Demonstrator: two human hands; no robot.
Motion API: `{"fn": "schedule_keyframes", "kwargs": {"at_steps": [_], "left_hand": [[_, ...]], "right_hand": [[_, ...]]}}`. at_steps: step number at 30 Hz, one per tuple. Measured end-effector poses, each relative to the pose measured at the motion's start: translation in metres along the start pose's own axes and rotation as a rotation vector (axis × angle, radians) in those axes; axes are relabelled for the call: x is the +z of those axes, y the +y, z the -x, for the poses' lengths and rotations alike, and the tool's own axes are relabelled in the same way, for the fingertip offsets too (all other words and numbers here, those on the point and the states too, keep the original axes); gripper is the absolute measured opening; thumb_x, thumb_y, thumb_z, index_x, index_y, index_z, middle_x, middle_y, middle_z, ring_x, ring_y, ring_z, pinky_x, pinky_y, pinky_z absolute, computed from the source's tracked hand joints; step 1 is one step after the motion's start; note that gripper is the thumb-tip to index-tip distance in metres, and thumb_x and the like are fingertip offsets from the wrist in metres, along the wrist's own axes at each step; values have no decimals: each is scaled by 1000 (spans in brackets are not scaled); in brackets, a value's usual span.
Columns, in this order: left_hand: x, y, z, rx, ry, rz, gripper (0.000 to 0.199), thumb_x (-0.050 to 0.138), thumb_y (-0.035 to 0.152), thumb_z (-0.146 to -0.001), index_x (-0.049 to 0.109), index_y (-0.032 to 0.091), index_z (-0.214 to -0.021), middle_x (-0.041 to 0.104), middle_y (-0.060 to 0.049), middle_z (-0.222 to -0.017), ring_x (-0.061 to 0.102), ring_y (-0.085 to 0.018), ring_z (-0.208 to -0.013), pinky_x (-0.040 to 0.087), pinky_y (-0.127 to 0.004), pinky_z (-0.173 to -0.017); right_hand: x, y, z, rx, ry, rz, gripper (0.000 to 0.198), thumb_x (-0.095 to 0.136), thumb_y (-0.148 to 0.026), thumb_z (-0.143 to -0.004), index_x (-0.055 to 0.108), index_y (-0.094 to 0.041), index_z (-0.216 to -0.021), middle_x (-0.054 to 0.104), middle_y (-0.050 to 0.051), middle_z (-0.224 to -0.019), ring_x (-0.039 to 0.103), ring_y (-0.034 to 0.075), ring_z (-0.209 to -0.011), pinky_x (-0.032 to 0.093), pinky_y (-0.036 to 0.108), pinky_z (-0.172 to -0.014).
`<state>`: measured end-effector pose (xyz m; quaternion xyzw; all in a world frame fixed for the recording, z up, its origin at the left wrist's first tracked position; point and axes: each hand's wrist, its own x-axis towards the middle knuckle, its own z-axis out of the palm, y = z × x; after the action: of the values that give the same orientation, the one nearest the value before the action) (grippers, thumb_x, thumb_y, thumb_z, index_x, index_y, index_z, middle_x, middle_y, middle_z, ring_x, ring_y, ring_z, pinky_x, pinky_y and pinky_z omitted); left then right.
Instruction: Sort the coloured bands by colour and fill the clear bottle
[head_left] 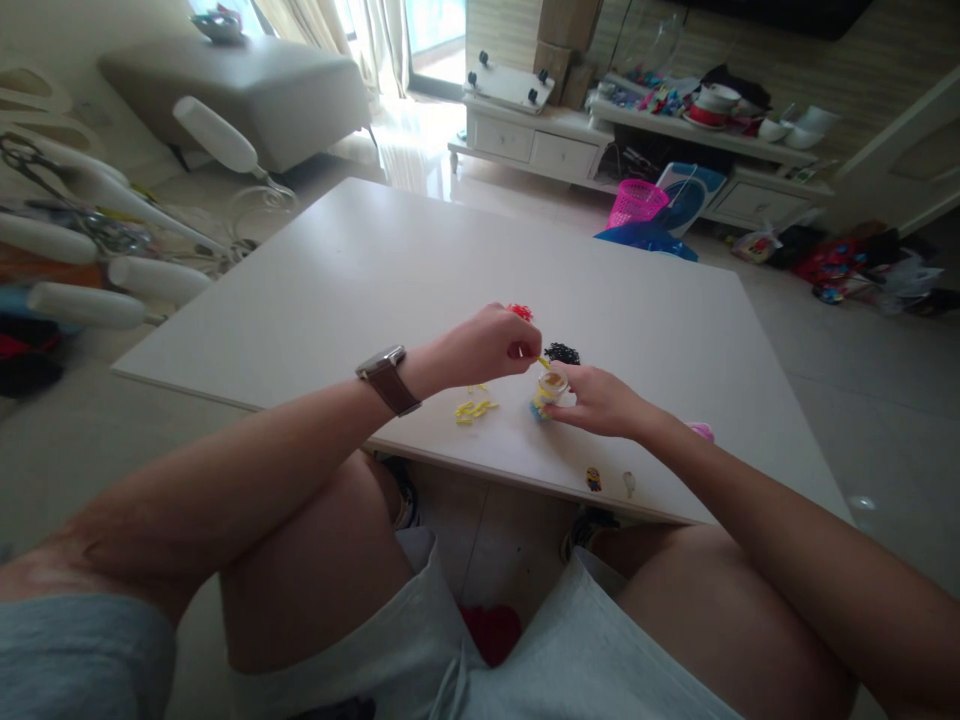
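My right hand [596, 402] is wrapped round a small clear jar [553, 386], which stands on the white table [420, 260] with its round mouth facing up. Something yellow and blue shows through the jar's side. Just above the mouth, my left hand [510, 342] pinches a short yellow piece [544, 362] between thumb and finger. A loose group of similar yellow pieces [474, 410] lies left of the jar. Behind the jar sits a small black pile [562, 353]. Beyond my left hand is a red pile [520, 313], partly hidden by it.
Near the front edge lie a Minion cutout [593, 479] and a small pale item [629, 484]. Something pink [702, 431] is partly behind my right forearm. A white chair-like frame [217, 135] stands left; a pink basket [636, 203] stands beyond the table.
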<state>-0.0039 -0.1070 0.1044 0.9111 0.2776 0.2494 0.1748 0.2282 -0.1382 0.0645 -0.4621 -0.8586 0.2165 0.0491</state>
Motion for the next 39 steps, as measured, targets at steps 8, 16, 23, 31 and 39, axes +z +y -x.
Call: {"fn": "schedule_keyframes", "kwargs": {"at_steps": [8,16,23,31,39], "left_hand": [[5,18,-15,38,-200,-268,21,54,6,-72,66,17,-58,62,-5,-60,57,-17,-62,41,-30,-63],[7,28,-11,16,-213,-222,18,56,7,-76,72,15,-72,69,-8,-83,61,-16,-67,43,-27,-62],[9,17,-11,37,-148,-29,21,59,9,-75,76,18,-83,71,-5,-79,64,-16,-73,47,-26,-71],[0,-34,-12,-165,-198,38,19,62,12,-72,77,17,-83,72,-1,-75,62,-13,-68,46,-25,-70],[18,-86,11,-429,-703,-139,32,72,10,-58,78,18,-88,76,-3,-88,63,-15,-72,44,-23,-64]], "right_hand": [[1,-13,1,105,19,196,25,63,-43,-80,63,-24,-96,73,3,-89,64,22,-76,34,29,-62],[1,-10,0,78,27,224,26,61,-44,-81,64,-23,-97,73,4,-90,66,23,-78,35,29,-62],[2,-10,0,110,15,193,29,61,-46,-82,63,-23,-99,73,4,-92,66,22,-78,37,29,-63],[-3,2,-2,5,-34,-45,21,65,-38,-81,62,-22,-95,70,3,-89,63,19,-78,43,28,-69],[-4,17,0,-52,-88,-252,24,66,-39,-80,62,-21,-96,71,3,-91,63,18,-81,47,29,-74]]}}
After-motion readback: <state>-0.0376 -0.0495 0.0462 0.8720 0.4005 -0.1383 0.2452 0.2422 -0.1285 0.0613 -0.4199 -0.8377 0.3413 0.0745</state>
